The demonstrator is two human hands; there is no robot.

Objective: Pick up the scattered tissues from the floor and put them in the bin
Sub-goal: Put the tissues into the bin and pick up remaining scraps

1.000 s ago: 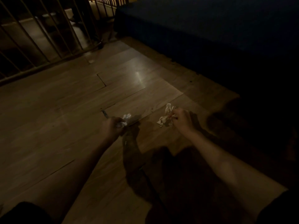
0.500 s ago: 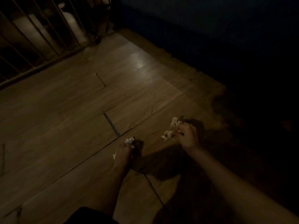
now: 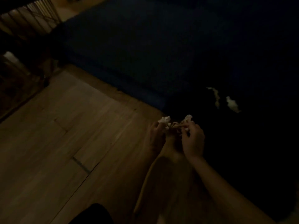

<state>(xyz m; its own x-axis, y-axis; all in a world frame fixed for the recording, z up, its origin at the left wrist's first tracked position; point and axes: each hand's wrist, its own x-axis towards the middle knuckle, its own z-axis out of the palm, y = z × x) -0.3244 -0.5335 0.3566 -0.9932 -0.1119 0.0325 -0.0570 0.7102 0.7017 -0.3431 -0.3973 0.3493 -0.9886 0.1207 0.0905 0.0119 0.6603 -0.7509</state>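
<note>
The scene is dim. My left hand (image 3: pixel 155 136) grips a crumpled white tissue (image 3: pixel 164 120) that sticks up above its fingers. My right hand (image 3: pixel 193 141) holds another crumpled tissue (image 3: pixel 187 119), and the two hands are close together with the tissues almost touching over the wooden floor (image 3: pixel 68 135). Two more white tissues lie to the right in the dark: a thin twisted tissue (image 3: pixel 216 97) and a lumpier tissue (image 3: pixel 233 105) beside it. No bin is visible.
A large dark blue surface (image 3: pixel 145 50), like a bed or rug, fills the top and right. Railing bars (image 3: pixel 32 18) stand at the upper left. A dark knee or sleeve (image 3: pixel 93 214) shows at the bottom edge.
The view has swung right, bringing two more tissues into sight. My hands have come together, each still holding its tissue.
</note>
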